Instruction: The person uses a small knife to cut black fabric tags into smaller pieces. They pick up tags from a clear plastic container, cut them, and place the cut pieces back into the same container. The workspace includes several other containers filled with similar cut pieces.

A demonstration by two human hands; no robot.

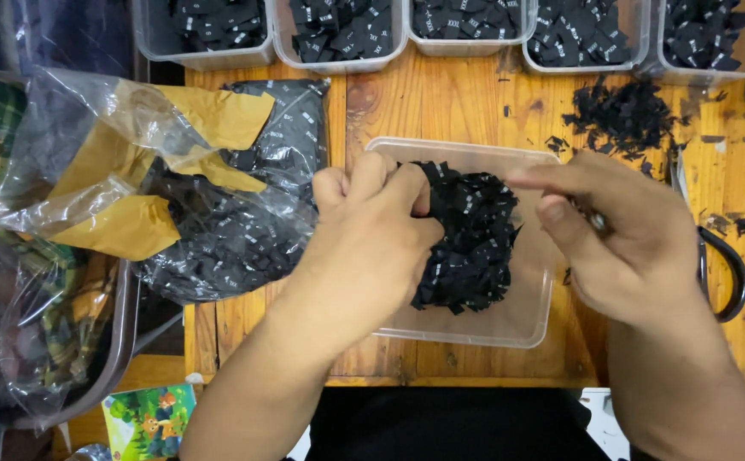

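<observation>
Heap of small black woven fabric labels (470, 239) w/ tiny white marks sits in clear rectangular plastic tub (526, 320) on wooden desk (441, 102). Left hand (372, 230) grip clamped on heap's upper left edge. Right hand (624, 235) just beside heap, thumb & forefinger together; can't tell what's pinched. Black-handled scissors (727, 273) at right.

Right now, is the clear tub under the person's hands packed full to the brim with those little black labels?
No: the black labels form one loose heap in the clear tub, whose bottom shows bare beside them.
</observation>
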